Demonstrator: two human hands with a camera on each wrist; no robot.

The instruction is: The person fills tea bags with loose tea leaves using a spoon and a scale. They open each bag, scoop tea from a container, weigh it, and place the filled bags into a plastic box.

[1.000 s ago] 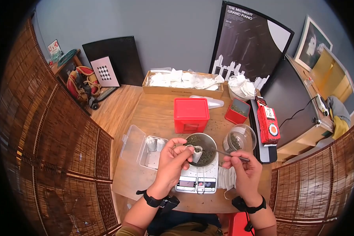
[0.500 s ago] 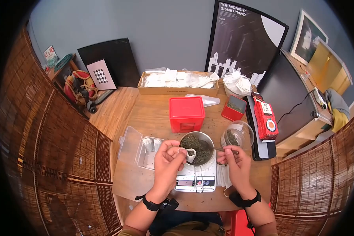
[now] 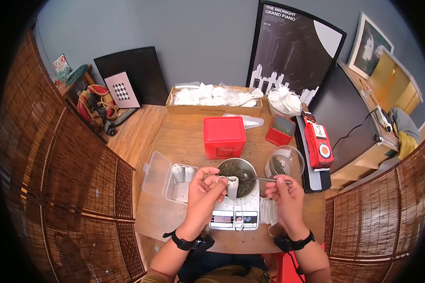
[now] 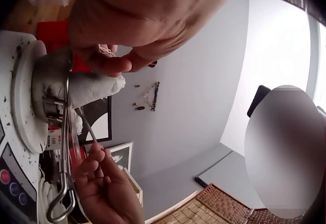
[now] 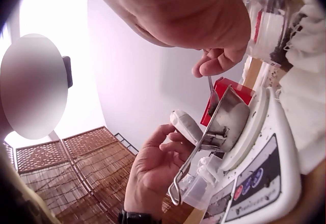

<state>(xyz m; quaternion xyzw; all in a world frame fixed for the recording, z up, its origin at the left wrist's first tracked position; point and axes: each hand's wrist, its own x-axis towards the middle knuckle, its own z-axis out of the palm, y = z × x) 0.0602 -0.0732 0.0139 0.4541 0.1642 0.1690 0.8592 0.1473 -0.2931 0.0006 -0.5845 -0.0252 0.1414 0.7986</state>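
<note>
Thumb and fingers of the left hand (image 3: 204, 191) pinch the top of a small white bag (image 3: 232, 187), which hangs over the near side of a metal pan (image 3: 254, 192) of dried leaves. The right hand (image 3: 287, 198) holds a thin metal spoon (image 3: 268, 179) by its handle. In the right wrist view the bowl of the spoon (image 5: 213, 101) is at the pan's rim, with dark leaves on it. The pan rests on a white scale (image 3: 233, 221) with its wire handle toward the person. The bag (image 4: 94, 88) looks full and pale in the left wrist view.
An open plastic box (image 3: 178, 193) with white bags lies left of the scale. Behind the pan stands a red tin (image 3: 224, 137); a clear jar (image 3: 295, 162) and red packet (image 3: 318, 145) are at right. More bags (image 3: 268, 211) lie beside the scale.
Over the last half second the spoon's tip has moved back over the pan's leaves, and the bag appears more upright. The left hand keeps its pinch on the bag.
</note>
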